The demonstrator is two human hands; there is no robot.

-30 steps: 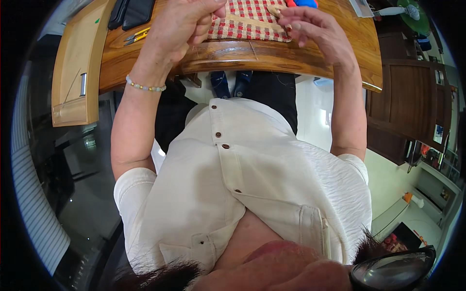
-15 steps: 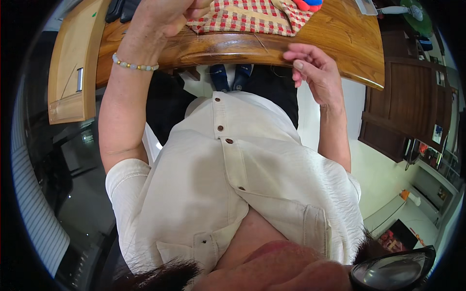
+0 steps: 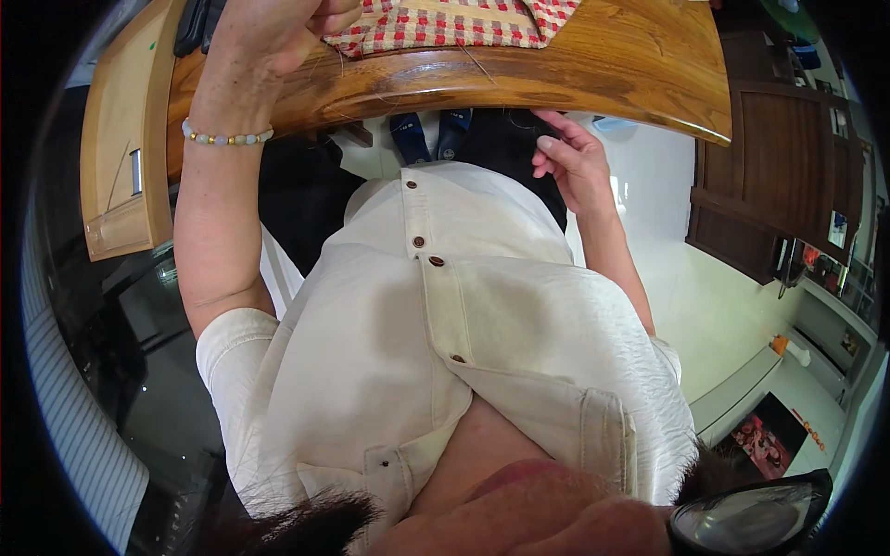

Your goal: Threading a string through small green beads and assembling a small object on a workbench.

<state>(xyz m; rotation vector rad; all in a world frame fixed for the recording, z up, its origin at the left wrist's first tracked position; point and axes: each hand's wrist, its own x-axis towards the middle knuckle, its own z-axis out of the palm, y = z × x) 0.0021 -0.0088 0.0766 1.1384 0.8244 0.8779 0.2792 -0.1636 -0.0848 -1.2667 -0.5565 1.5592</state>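
Note:
My left hand [image 3: 287, 32] is at the top left, above the near left corner of a red, brown and cream checked cloth [image 3: 436, 35]. Its fingers are curled together, partly cut off by the upper edge, so what they grip is hidden. A beaded bracelet [image 3: 227, 139] circles that wrist. Just below the table's front edge, my right hand [image 3: 577, 165] is half curled, index finger stretched out and thumb apart from it. Beside its fingertips a very fine dark thread [image 3: 521, 122] loops down; whether the fingers touch it is unclear.
The cloth lies on a glossy brown wooden table [image 3: 630, 69] with a curved front edge. A pale wooden drawer [image 3: 120, 185] stands open at the left, near black objects [image 3: 195, 28]. A dark wooden cabinet [image 3: 760, 167] is at the right.
My right hand has moved down and slightly left, from over the table's edge to below it. My left hand has shifted left and up in the picture, as have the table and cloth.

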